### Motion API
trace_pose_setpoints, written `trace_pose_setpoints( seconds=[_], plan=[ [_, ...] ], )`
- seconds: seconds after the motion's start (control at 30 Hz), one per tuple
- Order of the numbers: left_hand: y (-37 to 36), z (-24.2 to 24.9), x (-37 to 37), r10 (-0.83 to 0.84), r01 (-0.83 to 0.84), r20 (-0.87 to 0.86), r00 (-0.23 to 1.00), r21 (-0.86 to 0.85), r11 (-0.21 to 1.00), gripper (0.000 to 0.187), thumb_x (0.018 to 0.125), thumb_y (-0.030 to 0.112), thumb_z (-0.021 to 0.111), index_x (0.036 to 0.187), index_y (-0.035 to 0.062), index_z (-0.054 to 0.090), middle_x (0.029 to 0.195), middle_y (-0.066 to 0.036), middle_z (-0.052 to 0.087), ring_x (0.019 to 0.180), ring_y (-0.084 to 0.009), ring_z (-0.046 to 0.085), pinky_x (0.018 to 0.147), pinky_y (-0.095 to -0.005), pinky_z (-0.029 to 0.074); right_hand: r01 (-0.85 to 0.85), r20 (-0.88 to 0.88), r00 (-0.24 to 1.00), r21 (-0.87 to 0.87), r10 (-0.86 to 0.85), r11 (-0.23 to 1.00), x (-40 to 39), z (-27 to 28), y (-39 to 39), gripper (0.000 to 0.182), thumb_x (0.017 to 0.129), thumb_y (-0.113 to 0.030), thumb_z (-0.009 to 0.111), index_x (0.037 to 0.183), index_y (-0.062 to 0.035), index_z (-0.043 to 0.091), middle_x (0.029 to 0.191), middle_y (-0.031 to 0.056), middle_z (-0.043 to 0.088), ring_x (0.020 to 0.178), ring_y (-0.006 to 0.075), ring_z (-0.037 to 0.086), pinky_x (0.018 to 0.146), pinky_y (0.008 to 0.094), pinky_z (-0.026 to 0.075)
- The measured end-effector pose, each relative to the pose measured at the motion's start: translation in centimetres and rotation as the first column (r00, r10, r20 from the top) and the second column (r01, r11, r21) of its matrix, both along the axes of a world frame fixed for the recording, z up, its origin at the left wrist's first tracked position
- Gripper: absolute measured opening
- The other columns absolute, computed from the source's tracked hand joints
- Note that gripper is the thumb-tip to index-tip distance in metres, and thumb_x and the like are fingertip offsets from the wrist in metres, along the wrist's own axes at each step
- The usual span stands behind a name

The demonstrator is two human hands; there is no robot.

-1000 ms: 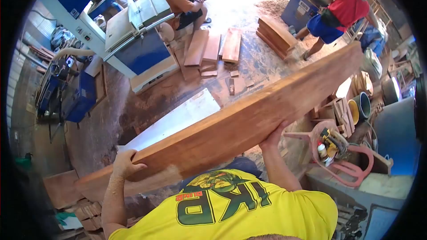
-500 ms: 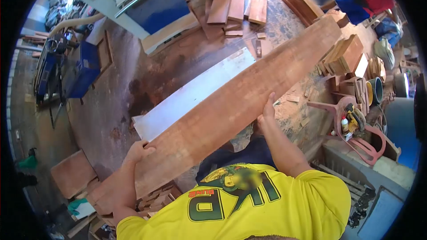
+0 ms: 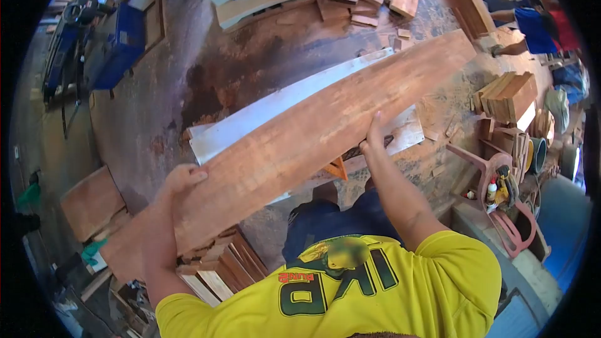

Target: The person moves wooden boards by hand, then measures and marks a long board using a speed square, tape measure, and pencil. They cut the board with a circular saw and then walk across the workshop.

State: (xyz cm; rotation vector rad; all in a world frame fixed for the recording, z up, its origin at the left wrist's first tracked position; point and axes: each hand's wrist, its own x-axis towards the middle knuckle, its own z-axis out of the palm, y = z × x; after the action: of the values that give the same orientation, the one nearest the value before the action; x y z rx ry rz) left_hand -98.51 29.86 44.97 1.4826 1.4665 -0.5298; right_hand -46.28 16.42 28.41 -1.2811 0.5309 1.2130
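Across both hands, the long reddish plank (image 3: 313, 138) now lies lower and flatter than a second ago, over the pale board (image 3: 250, 122) on the floor. Left hand (image 3: 181, 178) clamps its near edge; right hand (image 3: 374, 134) grips the opposite edge. Plank likely going down. Offcuts (image 3: 216, 269) stacked beneath.

A long reddish-brown wooden plank (image 3: 294, 147), broad face up, slants above a white board (image 3: 250, 122)
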Motion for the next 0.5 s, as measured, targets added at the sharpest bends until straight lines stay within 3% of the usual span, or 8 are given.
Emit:
trace_pose_setpoints(
  seconds=[0.07,0.17,0.23,0.27,0.3,0.4,0.47,0.5],
  plan=[
    [1.0,0.4,0.0,-0.022,0.022,0.025,0.999,-0.005,1.0,0.046,0.08,0.043,0.068,0.095,-0.0003,0.068,0.08,-0.009,0.066,0.077,-0.0168,0.061,0.072,-0.035,0.047,-0.025,0.019,1.0,0.069,0.024,0.997,-0.8,-0.2,0.5,0.071,0.093,-0.059,0.04,0.138,-0.0036,0.034,0.135,0.0167,0.046,0.118,0.0321,0.052,0.097,0.0466,0.047],
    [3.9,-1.4,1.0,-0.107,0.113,-0.054,0.993,0.122,0.986,0.049,0.079,0.047,0.067,0.093,0.0006,0.068,0.073,-0.01,0.065,0.069,-0.0178,0.061,0.066,-0.0358,0.048,-0.007,0.045,0.999,-0.05,0.009,0.999,-0.8,-1.8,2.1,0.07,0.094,-0.06,0.033,0.138,-0.0052,0.035,0.135,0.0154,0.047,0.118,0.0308,0.052,0.099,0.0464,0.046],
    [5.3,-3.1,0.5,-0.075,0.088,-0.113,0.991,0.114,0.99,0.05,0.08,0.05,0.065,0.092,0.0019,0.069,0.07,-0.011,0.064,0.064,-0.018,0.061,0.063,-0.036,0.048,-0.062,0.026,0.998,-0.025,0.063,0.998,-0.5,-2.1,3.2,0.069,0.094,-0.06,0.033,0.138,-0.0061,0.036,0.134,0.0143,0.049,0.119,0.0294,0.052,0.096,0.0447,0.047],
    [5.5,-4.0,0.3,-0.085,0.093,-0.051,0.995,0.182,0.979,0.051,0.082,0.052,0.062,0.092,0.0021,0.069,0.072,-0.014,0.065,0.064,-0.0204,0.062,0.063,-0.0366,0.048,-0.096,0.011,0.995,-0.002,0.096,0.995,-0.7,-2.3,3.0,0.069,0.094,-0.06,0.032,0.138,-0.0069,0.037,0.133,0.0133,0.05,0.119,0.0279,0.053,0.094,0.043,0.049],
    [6.4,-4.2,1.1,-0.098,0.109,-0.095,0.991,0.121,0.987,0.052,0.083,0.053,0.059,0.092,0.0022,0.069,0.074,-0.016,0.067,0.066,-0.0235,0.064,0.064,-0.0377,0.048,-0.116,-0.005,0.993,-0.019,0.116,0.993,-0.8,-2.9,3.1,0.069,0.094,-0.06,0.032,0.138,-0.0069,0.037,0.133,0.0133,0.05,0.119,0.0279,0.053,0.094,0.043,0.049],
    [8.0,-6.6,1.3,-0.114,0.133,-0.132,0.985,0.146,0.98,0.052,0.083,0.052,0.059,0.094,0.0022,0.069,0.076,-0.015,0.067,0.068,-0.0248,0.064,0.066,-0.0378,0.048,-0.076,-0.002,0.997,-0.064,0.076,0.995,-0.3,-3.9,4.2,0.058,0.096,-0.054,0.037,0.13,-0.0079,0.046,0.13,0.0106,0.053,0.115,0.0245,0.055,0.094,0.0408,0.05],
    [8.7,-7.5,1.6,-0.133,0.157,-0.159,0.978,0.151,0.976,0.052,0.083,0.052,0.06,0.095,0.0022,0.069,0.076,-0.015,0.067,0.068,-0.0251,0.063,0.066,-0.0377,0.048,-0.098,0.047,0.993,-0.144,0.106,0.985,-0.1,-4.0,4.8,0.05,0.097,-0.047,0.043,0.126,-0.0071,0.048,0.128,0.0108,0.054,0.112,0.023,0.056,0.087,0.0394,0.052],
    [8.6,-8.0,1.8,-0.121,0.13,-0.053,0.991,0.229,0.965,0.052,0.083,0.052,0.06,0.096,0.0021,0.069,0.076,-0.015,0.067,0.069,-0.025,0.063,0.067,-0.0376,0.048,-0.105,0.063,0.991,-0.172,0.117,0.979,0.1,-4.3,5.2,0.047,0.097,-0.044,0.046,0.125,-0.0068,0.049,0.127,0.0109,0.055,0.111,0.0225,0.057,0.085,0.0389,0.053]
  ],
)
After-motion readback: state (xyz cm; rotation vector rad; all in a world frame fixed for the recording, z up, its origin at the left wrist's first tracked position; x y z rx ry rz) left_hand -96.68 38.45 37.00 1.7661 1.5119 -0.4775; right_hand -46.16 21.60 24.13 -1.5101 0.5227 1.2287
